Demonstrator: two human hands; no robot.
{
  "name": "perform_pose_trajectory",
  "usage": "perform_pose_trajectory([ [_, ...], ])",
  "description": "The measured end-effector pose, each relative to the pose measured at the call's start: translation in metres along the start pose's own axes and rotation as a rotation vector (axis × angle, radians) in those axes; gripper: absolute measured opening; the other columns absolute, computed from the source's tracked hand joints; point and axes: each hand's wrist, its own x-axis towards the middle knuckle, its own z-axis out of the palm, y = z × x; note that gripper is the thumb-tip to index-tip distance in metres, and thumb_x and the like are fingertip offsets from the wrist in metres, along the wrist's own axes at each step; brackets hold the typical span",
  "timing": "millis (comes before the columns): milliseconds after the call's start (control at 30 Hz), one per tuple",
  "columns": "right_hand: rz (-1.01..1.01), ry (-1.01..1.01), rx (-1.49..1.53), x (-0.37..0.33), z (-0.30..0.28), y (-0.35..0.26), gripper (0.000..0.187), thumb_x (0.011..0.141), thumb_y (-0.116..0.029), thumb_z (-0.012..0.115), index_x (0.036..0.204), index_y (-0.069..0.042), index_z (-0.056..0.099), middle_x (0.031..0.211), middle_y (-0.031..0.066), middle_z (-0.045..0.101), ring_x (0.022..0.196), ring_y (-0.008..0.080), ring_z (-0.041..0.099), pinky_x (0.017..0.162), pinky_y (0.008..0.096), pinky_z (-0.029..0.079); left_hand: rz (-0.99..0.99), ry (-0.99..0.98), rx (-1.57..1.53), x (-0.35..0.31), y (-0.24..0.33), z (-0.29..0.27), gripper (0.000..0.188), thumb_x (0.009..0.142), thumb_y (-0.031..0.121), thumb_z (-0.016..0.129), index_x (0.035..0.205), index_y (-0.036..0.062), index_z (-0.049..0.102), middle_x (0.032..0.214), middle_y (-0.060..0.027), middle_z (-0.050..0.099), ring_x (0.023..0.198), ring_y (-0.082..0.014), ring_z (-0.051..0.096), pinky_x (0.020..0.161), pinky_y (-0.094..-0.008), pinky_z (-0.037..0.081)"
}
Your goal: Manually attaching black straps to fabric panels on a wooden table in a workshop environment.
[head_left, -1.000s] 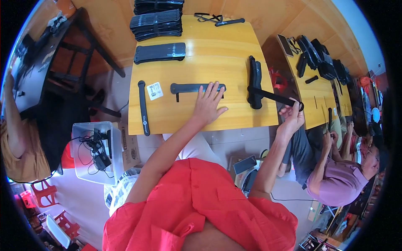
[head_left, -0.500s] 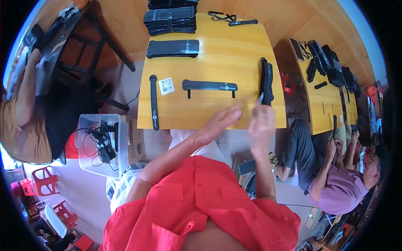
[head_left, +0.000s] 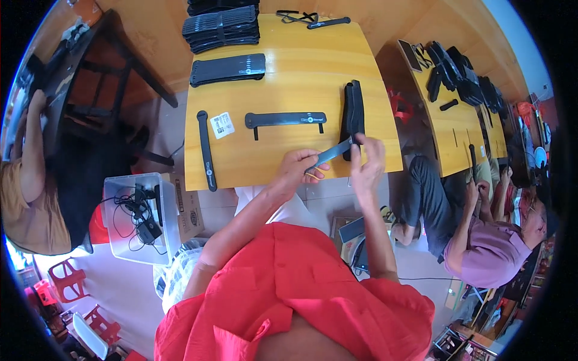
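Observation:
Between my two hands a black strap [head_left: 332, 154] slants up to the right over the table's near edge. My left hand [head_left: 297, 169] is closed around its lower end. My right hand [head_left: 369, 162] has its fingers at the upper end, seemingly pinching it. Just beyond that hand lies a bundle of black straps [head_left: 354, 108], pointing away from me. A single strap with a rounded end [head_left: 286, 120] lies crosswise at mid-table, over two short dark slots. Another strap [head_left: 206, 150] lies lengthwise on the left, beside a white printed label [head_left: 222, 124].
Stacks of black straps [head_left: 221, 27] stand at the table's far left, with a flat pile [head_left: 227, 69] nearer. A clear bin of cables [head_left: 171, 210] sits left of the yellow table [head_left: 289, 84]. People work at tables on both sides.
My right hand has brought a strap away from the bundle, and my left hand has closed on its other end. The view has shifted slightly to the right.

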Motion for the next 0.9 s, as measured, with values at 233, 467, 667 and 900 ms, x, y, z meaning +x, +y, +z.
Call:
perform_pose_trajectory([
  [233, 0.321, -0.134, -0.265, 0.047, 0.009, 0.039, 0.064, 0.078, -0.033, 0.064, 0.127, 0.000, 0.038, 0.110, 0.0232, 0.048, 0.101, 0.0367, 0.049, 0.086, 0.0437, 0.041, 0.071, -0.046, 0.181, -0.005, 0.005, 0.006, 0.028, 0.092, 0.014, 0.045, 0.111, -0.0050, 0.052, 0.087, -0.0135, 0.064, 0.063, -0.0134, 0.060, 0.055, -0.0229, 0.049],
  [467, 0.461, -0.443, -0.440, 0.082, 0.057, 0.061, 0.084, 0.069, -0.025, 0.069, 0.136, -0.009, 0.022, 0.118, 0.0243, 0.041, 0.108, 0.0399, 0.046, 0.086, 0.0462, 0.044, 0.121, -0.010, 0.290, -0.018, 0.008, 0.005, 0.025, 0.093, 0.010, 0.042, 0.110, -0.0042, 0.052, 0.081, -0.0130, 0.064, 0.055, -0.0134, 0.059, 0.050, -0.0239, 0.050],
  [667, 0.527, -0.352, -0.425, 0.101, 0.057, 0.107, 0.074, 0.068, -0.013, 0.066, 0.131, -0.007, 0.027, 0.118, 0.0231, 0.043, 0.108, 0.0418, 0.047, 0.089, 0.0470, 0.043, 0.208, -0.024, 0.299, -0.047, 0.000, 0.014, 0.024, 0.093, 0.010, 0.042, 0.111, -0.0030, 0.052, 0.077, -0.0122, 0.063, 0.053, -0.0124, 0.058, 0.049, -0.0233, 0.050],
  [900, 0.328, -0.378, -0.247, 0.084, 0.008, 0.158, 0.083, 0.065, -0.021, 0.075, 0.133, -0.005, 0.030, 0.124, 0.0247, 0.042, 0.115, 0.0413, 0.042, 0.097, 0.0423, 0.036, 0.175, 0.072, 0.267, -0.086, 0.026, -0.036, 0.023, 0.093, 0.011, 0.043, 0.110, -0.0027, 0.052, 0.080, -0.0132, 0.065, 0.056, -0.0110, 0.059, 0.050, -0.0204, 0.049],
])
